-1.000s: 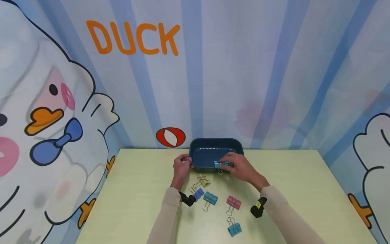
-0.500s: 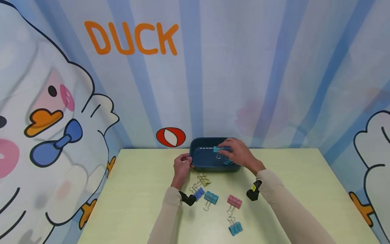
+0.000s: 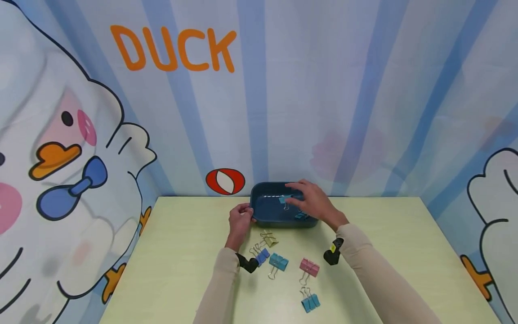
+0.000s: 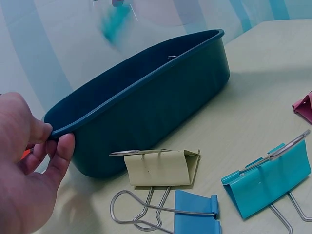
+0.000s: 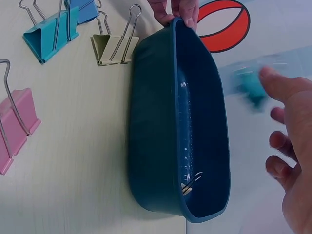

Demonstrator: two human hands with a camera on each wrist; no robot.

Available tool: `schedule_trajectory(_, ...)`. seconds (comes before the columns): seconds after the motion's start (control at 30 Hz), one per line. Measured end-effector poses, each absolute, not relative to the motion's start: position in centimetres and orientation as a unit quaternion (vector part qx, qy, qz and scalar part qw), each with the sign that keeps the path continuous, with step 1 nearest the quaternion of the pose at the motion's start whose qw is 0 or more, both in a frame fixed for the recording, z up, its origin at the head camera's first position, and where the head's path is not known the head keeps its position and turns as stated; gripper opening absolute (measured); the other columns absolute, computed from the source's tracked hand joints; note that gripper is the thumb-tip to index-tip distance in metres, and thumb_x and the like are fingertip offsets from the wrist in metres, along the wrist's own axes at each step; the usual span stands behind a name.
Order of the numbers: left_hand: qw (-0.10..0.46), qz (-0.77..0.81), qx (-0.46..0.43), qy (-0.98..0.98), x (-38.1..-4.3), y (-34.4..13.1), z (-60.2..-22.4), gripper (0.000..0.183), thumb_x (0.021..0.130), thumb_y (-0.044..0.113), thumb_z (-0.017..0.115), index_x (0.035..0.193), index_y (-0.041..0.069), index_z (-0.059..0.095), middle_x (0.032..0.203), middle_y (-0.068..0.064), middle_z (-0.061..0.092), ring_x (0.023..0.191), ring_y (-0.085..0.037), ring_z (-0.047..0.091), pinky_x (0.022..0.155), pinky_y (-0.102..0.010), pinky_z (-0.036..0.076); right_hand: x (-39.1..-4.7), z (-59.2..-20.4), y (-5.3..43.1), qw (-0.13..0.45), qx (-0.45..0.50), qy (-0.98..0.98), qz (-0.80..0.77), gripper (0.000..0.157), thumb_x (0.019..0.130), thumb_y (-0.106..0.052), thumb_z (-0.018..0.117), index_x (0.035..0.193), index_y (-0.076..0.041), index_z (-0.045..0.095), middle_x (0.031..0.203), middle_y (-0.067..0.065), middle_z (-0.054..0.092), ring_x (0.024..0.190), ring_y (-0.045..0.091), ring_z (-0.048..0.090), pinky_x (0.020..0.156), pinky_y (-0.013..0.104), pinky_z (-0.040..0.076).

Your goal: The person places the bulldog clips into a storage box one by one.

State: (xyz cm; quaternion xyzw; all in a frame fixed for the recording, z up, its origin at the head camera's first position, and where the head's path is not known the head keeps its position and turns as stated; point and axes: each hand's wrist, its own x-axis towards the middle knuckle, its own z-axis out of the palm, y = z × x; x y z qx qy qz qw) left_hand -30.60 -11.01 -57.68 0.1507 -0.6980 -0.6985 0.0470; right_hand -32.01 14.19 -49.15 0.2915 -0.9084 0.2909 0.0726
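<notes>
My left hand [image 3: 240, 221] pinches the left end of a dark blue rectangular tray [image 3: 283, 223] between thumb and fingers, and its rim sits in the grip in the left wrist view. Over the tray, my right hand [image 3: 317, 202] has its fingers spread, with nothing held between them. A teal binder clip [image 3: 284, 200], motion-blurred in both wrist views [image 4: 116, 23], is in the air just off those fingertips. Inside the tray at its right end lies another teal binder clip [image 3: 301, 216], mostly hidden by the wall in the wrist views.
In front of the tray lie a yellow binder clip [image 3: 270, 240], a blue one [image 3: 262, 257], a teal one [image 3: 279, 262], a pink one [image 3: 310, 267] and a second teal one [image 3: 310, 303]. A printed curtain [image 3: 283, 90] hangs right behind the tray.
My right hand moved from the tray's front edge back over its inside, carrying the teal binder clip, then spread its fingers and let it go. My left hand stays on the tray.
</notes>
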Motion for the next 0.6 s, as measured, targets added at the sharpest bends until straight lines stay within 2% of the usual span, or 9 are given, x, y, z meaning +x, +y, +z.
schedule_trajectory(0.1, 0.048, -0.698, 0.150, -0.698, -30.6, -10.9, -57.8, 0.025, 0.099, -0.001, 0.063, 0.122, -0.010, 0.066, 0.096, -0.012, 0.063, 0.065, -0.014, 0.060, 0.071, -0.036, 0.062, -31.7, -49.2, 14.2, 0.069, 0.278, -0.913, 0.292, 0.063, 0.094, -0.036, 0.078, 0.148, -0.011, 0.057, 0.135, 0.016, 0.058, 0.118, 0.038, 0.060, 0.098, 0.058, 0.052)
schedule_trajectory(0.2, 0.051, -0.698, 0.146, -0.699, -30.6, -10.9, -57.7, 0.025, 0.099, -0.001, 0.063, 0.122, -0.010, 0.066, 0.096, -0.012, 0.063, 0.064, -0.014, 0.060, 0.071, -0.037, 0.063, -31.2, -49.4, 14.1, 0.070, 0.278, -0.914, 0.288, 0.068, 0.092, -0.042, 0.079, 0.149, -0.012, 0.056, 0.138, 0.015, 0.056, 0.120, 0.037, 0.060, 0.099, 0.058, 0.052)
schedule_trajectory(0.33, 0.057, -0.698, 0.145, -0.699, -30.6, -10.9, -57.6, 0.024, 0.099, -0.001, 0.063, 0.121, -0.009, 0.067, 0.096, -0.013, 0.062, 0.064, -0.016, 0.061, 0.072, -0.041, 0.063, -30.2, -49.8, 13.6, 0.074, 0.298, -0.909, 0.283, 0.066, 0.092, -0.044, 0.078, 0.146, -0.012, 0.059, 0.137, 0.012, 0.057, 0.115, 0.033, 0.063, 0.094, 0.055, 0.055)
schedule_trajectory(0.47, 0.058, -0.695, 0.148, -0.701, -30.6, -10.9, -57.7, 0.023, 0.099, -0.001, 0.063, 0.120, -0.008, 0.067, 0.097, -0.013, 0.063, 0.064, -0.017, 0.061, 0.071, -0.040, 0.063, -29.2, -50.4, 12.8, 0.068, 0.315, -0.903, 0.284, 0.062, 0.092, -0.045, 0.077, 0.143, -0.013, 0.062, 0.132, 0.010, 0.059, 0.109, 0.032, 0.065, 0.090, 0.053, 0.056)
schedule_trajectory(0.6, 0.057, -0.692, 0.150, -0.704, -30.7, -10.9, -58.0, 0.024, 0.099, 0.000, 0.063, 0.121, -0.008, 0.067, 0.097, -0.013, 0.063, 0.066, -0.017, 0.061, 0.071, -0.038, 0.063, -28.1, -51.4, 12.2, 0.054, 0.330, -0.899, 0.281, 0.058, 0.094, -0.045, 0.075, 0.141, -0.013, 0.064, 0.131, 0.010, 0.061, 0.111, 0.030, 0.066, 0.093, 0.052, 0.056)
